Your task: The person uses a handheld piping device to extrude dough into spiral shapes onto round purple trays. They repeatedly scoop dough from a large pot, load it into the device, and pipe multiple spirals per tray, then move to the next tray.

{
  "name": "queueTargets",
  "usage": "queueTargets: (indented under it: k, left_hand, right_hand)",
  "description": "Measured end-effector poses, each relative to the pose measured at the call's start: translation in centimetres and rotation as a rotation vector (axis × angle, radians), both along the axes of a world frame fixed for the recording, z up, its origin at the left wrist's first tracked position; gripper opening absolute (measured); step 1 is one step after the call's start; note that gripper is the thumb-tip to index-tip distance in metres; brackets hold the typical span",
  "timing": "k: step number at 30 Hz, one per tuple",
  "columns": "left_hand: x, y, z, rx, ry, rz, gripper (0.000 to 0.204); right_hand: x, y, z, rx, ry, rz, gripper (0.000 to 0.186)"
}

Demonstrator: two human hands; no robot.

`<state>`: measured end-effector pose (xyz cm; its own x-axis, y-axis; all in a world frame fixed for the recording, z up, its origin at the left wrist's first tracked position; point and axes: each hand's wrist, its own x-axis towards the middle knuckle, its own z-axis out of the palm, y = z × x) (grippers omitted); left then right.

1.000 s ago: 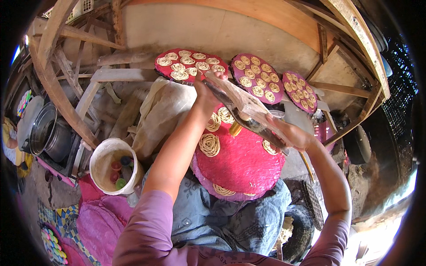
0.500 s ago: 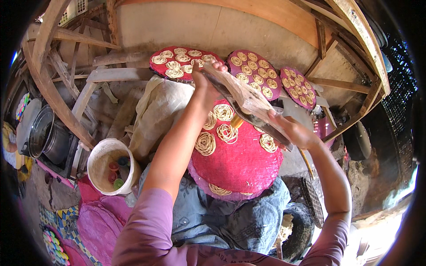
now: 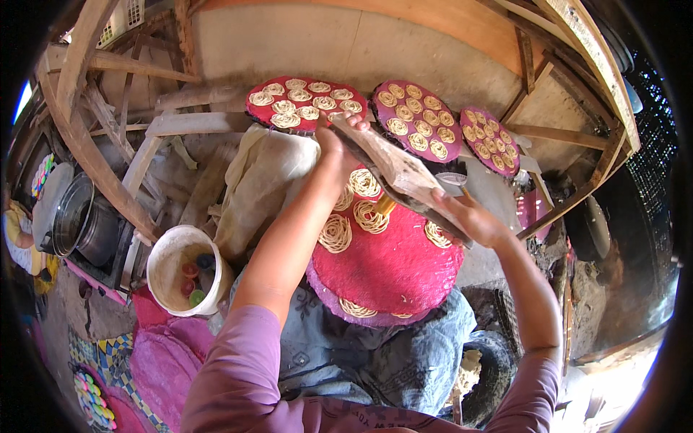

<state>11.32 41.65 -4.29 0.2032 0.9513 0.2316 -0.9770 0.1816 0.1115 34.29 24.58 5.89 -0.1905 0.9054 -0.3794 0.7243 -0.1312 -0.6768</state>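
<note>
My left hand point(image 3: 339, 130) and my right hand point(image 3: 469, 224) are closed on opposite ends of a long wooden press point(image 3: 393, 162), held diagonally over a round red mat point(image 3: 379, 270) on my lap. A yellow cylinder point(image 3: 384, 204) points down from beneath the press, beside a coiled nest of pale strands point(image 3: 369, 221). More nests sit near the mat's back and side edges; others peek from a pinker mat point(image 3: 328, 296) underneath.
Three round mats point(image 3: 302, 101) of nests rest on wooden rails behind. A white bucket point(image 3: 162, 274) with coloured cups, metal pots point(image 3: 101, 242) and a person point(image 3: 22, 234) are at the left. A tire point(image 3: 484, 382) lies at lower right.
A nest of strands has formed under the yellow cylinder in the middle-back of the red mat since a second ago. Both hands and the press have moved only slightly.
</note>
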Motion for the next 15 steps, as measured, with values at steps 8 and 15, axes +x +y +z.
queueTargets:
  k: [8,15]
  left_hand:
    - [-1.9,0.6,2.8,0.267,0.093,-0.053,0.052]
    - [4.8,0.9,0.8,0.1,-0.038,-0.089,0.04]
  right_hand:
    - [-0.1,1.1,-2.2,-0.134,0.284,0.032,0.078]
    - [3.6,0.3,1.3,-0.137,0.049,-0.054,0.072]
